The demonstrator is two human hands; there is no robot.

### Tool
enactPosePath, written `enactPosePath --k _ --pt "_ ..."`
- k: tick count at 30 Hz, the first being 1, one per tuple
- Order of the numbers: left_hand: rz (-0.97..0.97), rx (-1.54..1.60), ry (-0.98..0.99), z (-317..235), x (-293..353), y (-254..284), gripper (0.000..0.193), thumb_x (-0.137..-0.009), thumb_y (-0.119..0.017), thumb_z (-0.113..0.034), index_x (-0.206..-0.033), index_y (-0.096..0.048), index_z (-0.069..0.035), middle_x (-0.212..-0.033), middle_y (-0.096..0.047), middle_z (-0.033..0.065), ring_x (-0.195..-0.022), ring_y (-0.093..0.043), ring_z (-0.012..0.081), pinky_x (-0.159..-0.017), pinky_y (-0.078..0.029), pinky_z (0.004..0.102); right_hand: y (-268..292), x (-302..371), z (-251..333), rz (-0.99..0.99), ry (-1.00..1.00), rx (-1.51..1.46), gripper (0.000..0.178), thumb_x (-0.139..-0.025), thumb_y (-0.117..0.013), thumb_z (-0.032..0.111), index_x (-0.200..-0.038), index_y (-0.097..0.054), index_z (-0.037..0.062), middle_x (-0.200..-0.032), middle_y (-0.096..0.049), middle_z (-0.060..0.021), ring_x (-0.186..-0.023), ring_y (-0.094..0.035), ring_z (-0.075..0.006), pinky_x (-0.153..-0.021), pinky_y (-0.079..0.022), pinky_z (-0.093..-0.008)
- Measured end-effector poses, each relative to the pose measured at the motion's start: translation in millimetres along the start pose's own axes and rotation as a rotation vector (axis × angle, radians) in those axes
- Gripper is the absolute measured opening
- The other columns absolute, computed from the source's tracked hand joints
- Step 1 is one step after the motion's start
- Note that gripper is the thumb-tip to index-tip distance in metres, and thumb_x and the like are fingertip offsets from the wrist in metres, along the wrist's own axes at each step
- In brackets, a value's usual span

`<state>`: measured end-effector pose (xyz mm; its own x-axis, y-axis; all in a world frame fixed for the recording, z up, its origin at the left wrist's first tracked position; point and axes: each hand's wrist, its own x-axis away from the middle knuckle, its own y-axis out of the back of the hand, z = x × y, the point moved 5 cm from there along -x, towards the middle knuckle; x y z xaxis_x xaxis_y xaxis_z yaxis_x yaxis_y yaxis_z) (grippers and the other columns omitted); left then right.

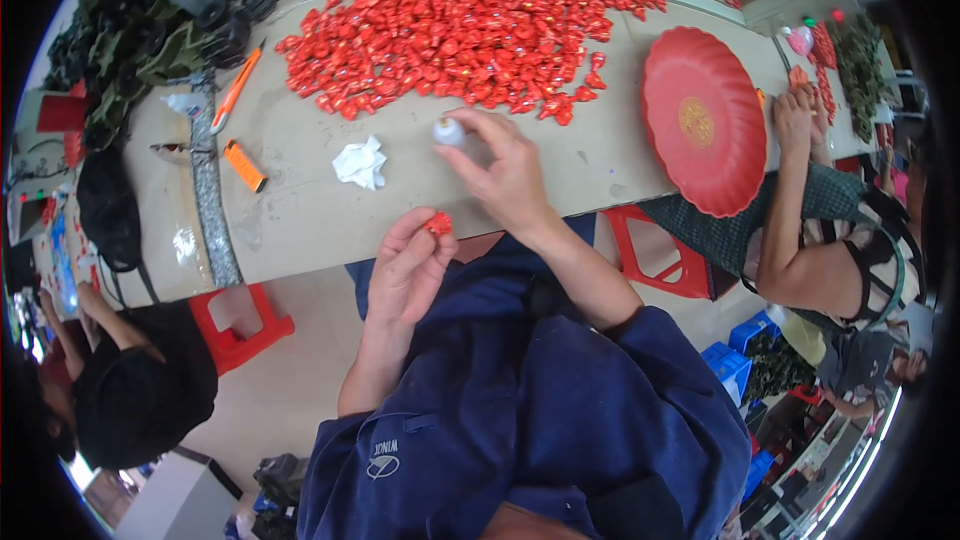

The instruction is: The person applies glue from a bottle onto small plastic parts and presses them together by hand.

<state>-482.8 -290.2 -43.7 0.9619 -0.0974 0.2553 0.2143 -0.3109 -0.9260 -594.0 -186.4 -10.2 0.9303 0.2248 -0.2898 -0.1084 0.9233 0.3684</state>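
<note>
My left hand [408,265], just off the table's near edge, pinches a small shiny red piece [439,224] between thumb and fingertips. Over the tabletop my right hand [508,172] holds a small whitish bottle [448,132] between thumb and forefinger, its narrow tip pointing up. Beyond both hands spreads a big heap of similar red pieces [450,35]; they look glossy, with glints of gold. A crumpled white tissue [360,162] lies on the table left of the bottle.
An orange lighter [245,167] and an orange cutter knife [238,88] lie at the left, beside a grey strip [208,200]. A red scalloped tray [660,110] stands at the right. Co-workers sit on both sides, near red stools [243,325]. Camouflage-coloured goods [110,40] are piled far left.
</note>
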Motion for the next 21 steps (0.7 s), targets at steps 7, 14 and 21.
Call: enactPosePath --k 7,14,21 --pt "0.005 -0.020 0.039 0.9 -5.4 0.5 0.021 -0.083 -0.053 -0.003 -0.103 -0.056 -0.004 -0.095 -0.059 0.0098 -0.078 -0.055 0.0154 -0.072 -0.045 0.0263 -3.4 -5.8 10.3 0.047 0.021 -0.028 0.034 -0.069 -0.069 0.011 -0.099 -0.057 0.0016 -0.092 -0.060 -0.0114 -0.084 -0.059 -0.0198 -0.074 -0.046 -0.0292" --pt "0.021 -0.040 0.047 1.7 -8.6 -2.0 0.018 -0.084 -0.054 -0.007 -0.101 -0.057 -0.006 -0.091 -0.059 0.0073 -0.075 -0.053 0.0153 -0.066 -0.041 0.0259 92.3 -48.9 -0.9 -0.186 -0.020 0.325 0.016 -0.077 -0.057 0.010 -0.090 -0.061 0.0008 -0.081 -0.062 -0.0161 -0.073 -0.061 -0.0270 -0.064 -0.047 -0.0341" --pt "0.035 -0.038 0.053 2.8 -10.3 -4.5 0.017 -0.084 -0.054 -0.008 -0.100 -0.057 -0.009 -0.089 -0.058 0.0065 -0.076 -0.053 0.0156 -0.067 -0.041 0.0260 121.4 -127.5 -52.1 -0.137 -0.198 0.769 0.017 -0.075 -0.056 0.010 -0.089 -0.063 0.0016 -0.082 -0.062 -0.0169 -0.077 -0.061 -0.0306 -0.070 -0.047 -0.0370"
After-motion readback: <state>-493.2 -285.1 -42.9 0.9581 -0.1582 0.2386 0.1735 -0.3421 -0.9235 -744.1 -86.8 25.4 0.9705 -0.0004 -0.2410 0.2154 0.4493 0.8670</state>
